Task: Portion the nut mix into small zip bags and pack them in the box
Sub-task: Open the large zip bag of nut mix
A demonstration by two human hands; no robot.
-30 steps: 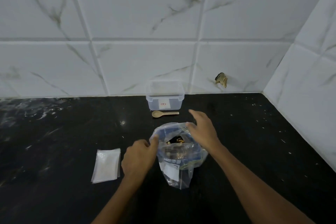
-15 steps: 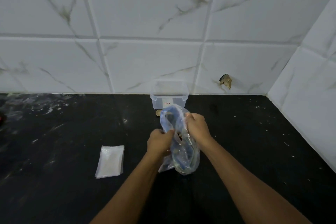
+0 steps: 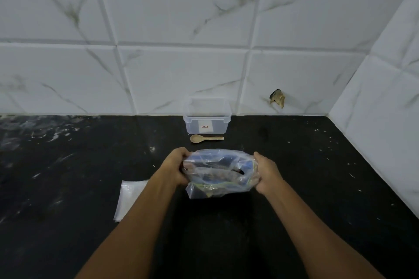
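A large clear plastic bag of nut mix (image 3: 218, 171) with blue print is held over the black counter. My left hand (image 3: 175, 166) grips its left end and my right hand (image 3: 266, 173) grips its right end, stretching the bag sideways between them. Brown nuts show through the film. A clear plastic box (image 3: 206, 118) with no lid stands against the wall behind the bag. A small wooden spoon (image 3: 205, 138) lies just in front of the box. A stack of small clear zip bags (image 3: 129, 199) lies flat to the left, partly hidden by my left forearm.
The black counter (image 3: 306, 176) is speckled with white smears and crumbs. White marble tile walls rise behind and on the right, meeting in a corner. A chipped hole (image 3: 277, 98) marks the back wall.
The bag stood bunched upright between my hands half a second ago. Now my hands have moved apart and pulled it out wide and horizontal.
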